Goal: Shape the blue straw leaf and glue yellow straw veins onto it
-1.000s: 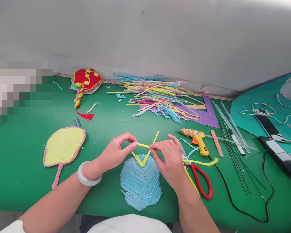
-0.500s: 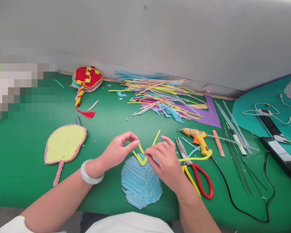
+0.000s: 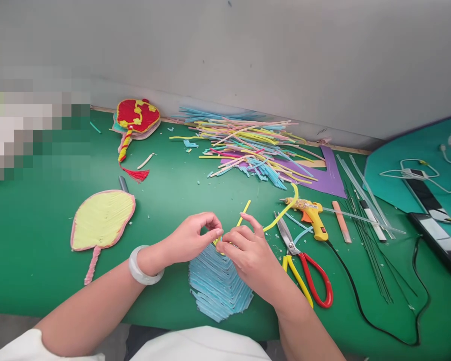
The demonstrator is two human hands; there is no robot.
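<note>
A leaf-shaped panel of blue pipe cleaners (image 3: pixel 221 293) lies on the table before me, its strips running in a V pattern. At its top, my left hand (image 3: pixel 191 238) is closed in a pinch on a yellow pipe cleaner, whose gripped part is mostly hidden. My right hand (image 3: pixel 253 260) pinches the same strip close beside the left fingertips, index finger raised. The long free end of the yellow pipe cleaner (image 3: pixel 291 203) curves out to the right over the scissors' tips. Another yellow strip (image 3: pixel 245 210) sticks up behind my right hand.
Scissors (image 3: pixel 315 281) with red and yellow handles lie right of the panel, beside a yellow glue gun (image 3: pixel 315 223). Behind is a pile of coloured pipe cleaners (image 3: pixel 248 135). A yellow leaf-shaped fan (image 3: pixel 103 220) and a red fan (image 3: pixel 139 118) lie left. A black cord (image 3: pixel 355 296) crosses the right side.
My hands have come together over the panel's top, the left moving right and slightly down. The yellow strip's free end has swung up and away from the glue gun's handle.
</note>
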